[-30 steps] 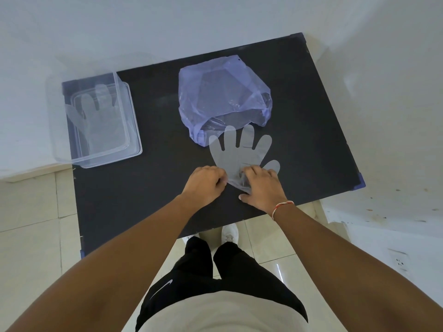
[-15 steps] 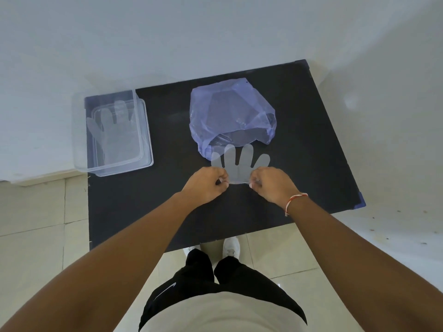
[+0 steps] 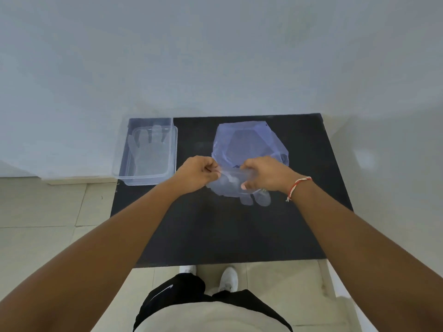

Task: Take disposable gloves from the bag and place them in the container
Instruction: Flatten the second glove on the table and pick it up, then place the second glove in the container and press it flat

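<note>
A clear disposable glove (image 3: 230,186) hangs above the black table (image 3: 215,231), fingers pointing down toward me. My left hand (image 3: 197,173) pinches its cuff on the left and my right hand (image 3: 266,173) pinches it on the right. Just behind my hands lies the crumpled bluish plastic bag (image 3: 249,142), its mouth toward me. The clear plastic container (image 3: 171,149) stands at the table's far left corner with one clear glove (image 3: 148,152) lying flat inside it.
A pale wall runs along the table's far edge and right side. Tiled floor lies left of the table and below its near edge, where my white shoes (image 3: 227,276) stand.
The glove lay flat on the table with my hands at its cuff; both hands have lifted it, and its fingers now hang down. The camera has tilted upward.
</note>
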